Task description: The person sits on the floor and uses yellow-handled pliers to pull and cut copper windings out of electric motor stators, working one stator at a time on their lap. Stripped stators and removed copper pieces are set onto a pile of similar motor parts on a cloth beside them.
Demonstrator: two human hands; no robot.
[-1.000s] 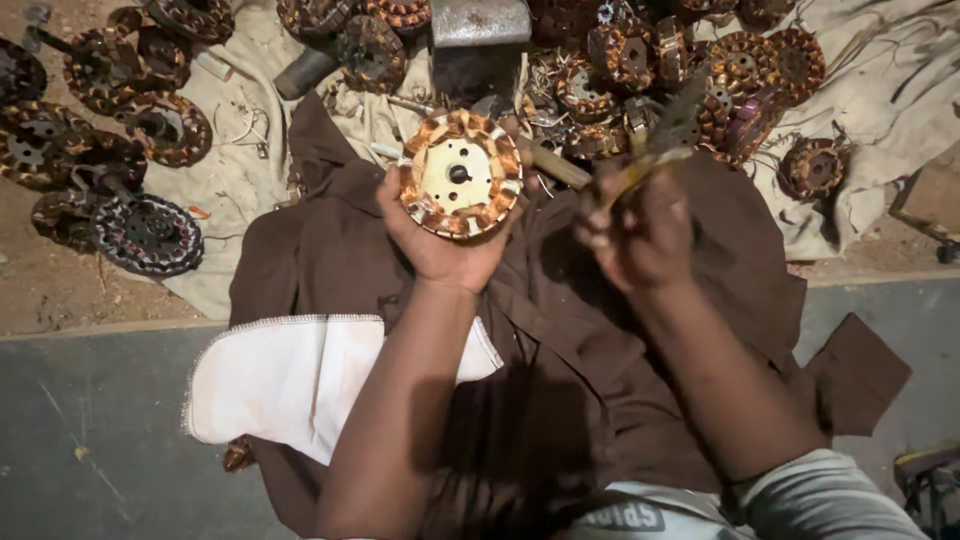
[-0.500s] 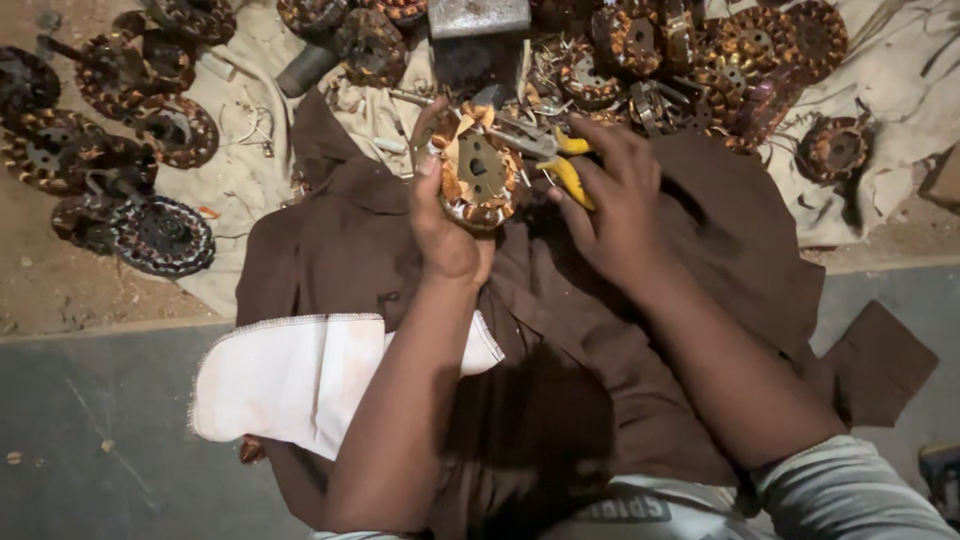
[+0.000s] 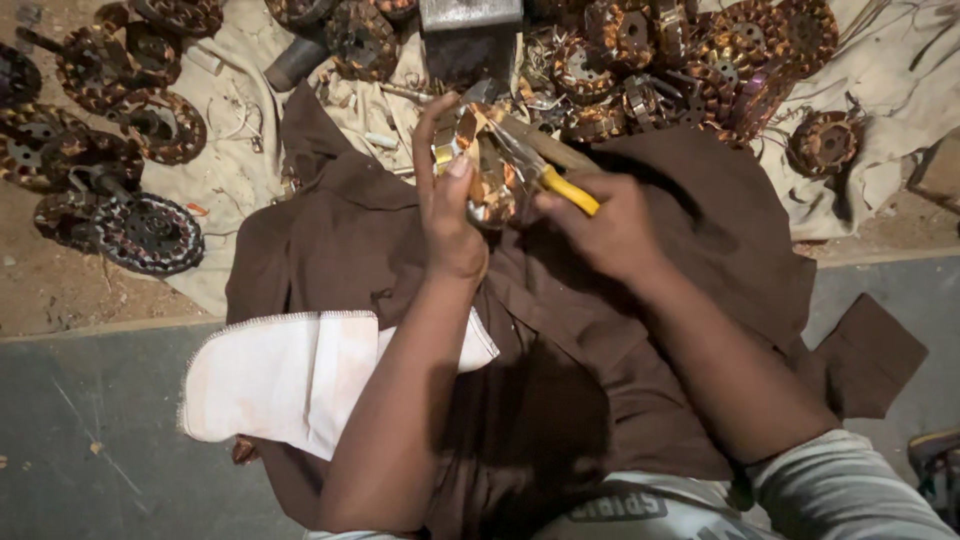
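My left hand (image 3: 450, 215) grips a round motor stator (image 3: 485, 165) wound with copper wire, held on edge above my lap. My right hand (image 3: 605, 230) is closed on yellow-handled pliers (image 3: 545, 170), whose jaws reach into the stator's windings. Both hands hover over the brown cloth (image 3: 560, 340) that covers my legs. Part of the stator is hidden behind my left fingers.
Many more copper-wound stators lie heaped at the top right (image 3: 690, 60) and scattered at the left (image 3: 145, 235) on a pale sheet (image 3: 240, 170). A metal block (image 3: 470, 30) stands at top centre. A white cloth (image 3: 290, 375) lies on my left leg.
My left hand has turned the stator from face-up onto its edge. My right hand has brought the pliers in from the right until the jaws meet the windings.
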